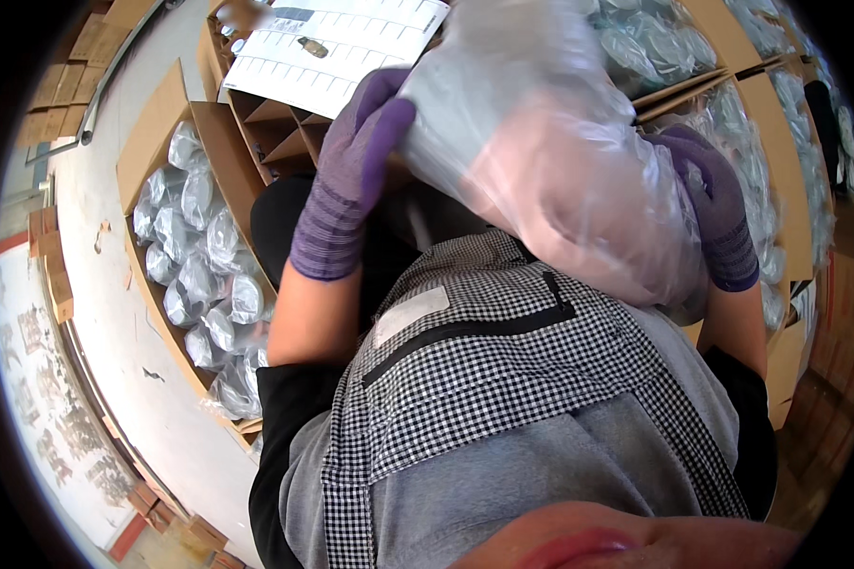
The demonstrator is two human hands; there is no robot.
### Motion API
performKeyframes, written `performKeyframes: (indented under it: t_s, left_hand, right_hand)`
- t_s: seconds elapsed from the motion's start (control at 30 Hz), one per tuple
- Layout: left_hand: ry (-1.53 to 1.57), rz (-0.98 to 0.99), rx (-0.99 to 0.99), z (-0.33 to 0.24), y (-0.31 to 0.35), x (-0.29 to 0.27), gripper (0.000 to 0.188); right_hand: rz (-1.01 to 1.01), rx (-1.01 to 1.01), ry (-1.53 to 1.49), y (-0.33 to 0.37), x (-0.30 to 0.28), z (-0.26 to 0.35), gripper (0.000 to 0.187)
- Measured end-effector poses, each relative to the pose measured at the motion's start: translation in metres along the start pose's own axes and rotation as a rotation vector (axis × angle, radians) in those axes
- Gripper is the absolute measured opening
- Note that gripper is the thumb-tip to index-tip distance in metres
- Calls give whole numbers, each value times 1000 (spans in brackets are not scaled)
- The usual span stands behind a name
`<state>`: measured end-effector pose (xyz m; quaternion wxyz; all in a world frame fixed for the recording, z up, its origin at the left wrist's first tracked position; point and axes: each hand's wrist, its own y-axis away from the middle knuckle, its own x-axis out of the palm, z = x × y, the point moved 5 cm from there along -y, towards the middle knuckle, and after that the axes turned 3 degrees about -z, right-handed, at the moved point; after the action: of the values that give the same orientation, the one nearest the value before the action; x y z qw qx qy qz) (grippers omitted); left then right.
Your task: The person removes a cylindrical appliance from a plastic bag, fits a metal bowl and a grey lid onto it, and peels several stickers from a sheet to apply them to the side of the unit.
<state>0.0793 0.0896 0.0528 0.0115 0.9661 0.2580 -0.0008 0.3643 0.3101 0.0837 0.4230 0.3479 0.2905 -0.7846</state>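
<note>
The large, clear, crinkled plastic bag (541, 123) with something pinkish showing through it is raised before the chest, over the front of the grey-and-checked apron (503, 351). The right hand in a purple knitted glove (707, 180) has its grip closed on the bag's right side; the left hand in a matching purple glove (356, 142) meets the opposite edge with its fingertips, and I cannot tell whether that grip pinches the film or only steadies it. Loose film like this probably slides on knit, so gathering a fold between thumb and fingers should hold better than pressing flat. It seems wise to support the sagging lower end, and to clear the near corner of the brown divided cardboard carton (280, 137), where the white printed sheet (332, 57) lies.
</note>
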Motion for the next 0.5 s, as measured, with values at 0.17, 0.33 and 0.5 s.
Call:
performKeyframes:
  t_s: [0.17,0.33,0.5]
  left_hand:
    - [-138,146,-174,32,72,-4,66]
    - [-104,93,-306,62,71,13,51]
    - [-371,-532,71,55,107,-12,25]
  right_hand:
    - [-463,125,-81,5,-58,-18,34]
    - [-517,-223,-1191,-28,-64,20,28]
    - [-362,-214,-1015,-21,-67,87,21]
